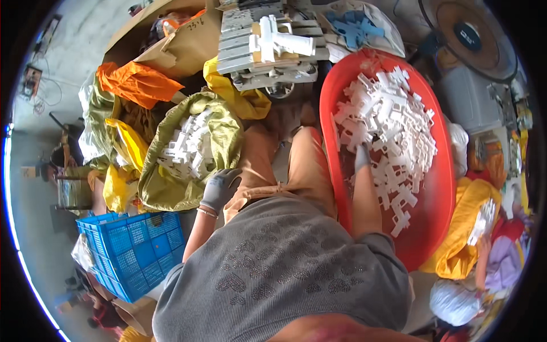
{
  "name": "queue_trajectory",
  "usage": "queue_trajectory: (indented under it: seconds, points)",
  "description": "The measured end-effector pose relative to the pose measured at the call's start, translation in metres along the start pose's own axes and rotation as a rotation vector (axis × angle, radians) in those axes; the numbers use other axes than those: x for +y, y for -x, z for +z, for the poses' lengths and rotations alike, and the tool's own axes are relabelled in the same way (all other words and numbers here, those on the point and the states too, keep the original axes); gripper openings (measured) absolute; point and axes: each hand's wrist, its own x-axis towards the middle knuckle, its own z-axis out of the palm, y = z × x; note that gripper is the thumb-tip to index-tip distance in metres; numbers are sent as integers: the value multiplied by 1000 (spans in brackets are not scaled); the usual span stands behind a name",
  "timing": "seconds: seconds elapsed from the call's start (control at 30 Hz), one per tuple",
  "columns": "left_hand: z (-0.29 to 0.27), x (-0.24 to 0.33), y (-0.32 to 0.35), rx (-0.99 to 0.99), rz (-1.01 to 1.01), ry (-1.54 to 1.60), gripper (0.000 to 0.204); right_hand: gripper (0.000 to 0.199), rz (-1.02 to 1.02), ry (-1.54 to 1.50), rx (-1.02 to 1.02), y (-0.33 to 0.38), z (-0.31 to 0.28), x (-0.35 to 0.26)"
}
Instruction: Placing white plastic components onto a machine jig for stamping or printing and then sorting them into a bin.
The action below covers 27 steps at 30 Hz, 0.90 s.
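Note:
My left hand (221, 191), in a grey glove, rests at my thigh beside the rim of an olive woven sack (151, 191). Its fingers lie stretched out, with nothing in them. White plastic toy-gun-shaped pieces (191, 145) fill the mouth of that sack. On the right, my right hand (362, 156), gloved too, reaches into a large red tub (331, 137) and touches a heap of the same white pieces (393, 122). Its fingertips are hidden among them. A white gun-shaped piece (279, 40) lies on a slatted grey stand (233, 43) ahead of me.
Blue pieces (356, 28) lie in a white sack behind the tub. A cardboard box (188, 43) and an orange bag (137, 82) stand far left. A blue crate (134, 251) is at near left, a fan (467, 37) far right. Another person's hand (483, 245) is by a yellow sack (464, 225).

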Motion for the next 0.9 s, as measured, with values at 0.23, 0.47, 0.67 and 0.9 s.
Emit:
queue_trajectory:
  seconds: [0.23,0.47,0.67,0.9]
  points:
    - [6,8,-34,13,206,48,21,39,-572,428,195,126,-36,-83]
    - [4,9,-56,117,321,73,19,38,-385,693,-26,145,-40,-44]
    - [-7,-5,-43,98,270,73,22,43,-207,352,-35,151,-48,-60]
    - [-36,-18,-41,-80,475,4,18,39,-288,944,-154,184,-53,-117]
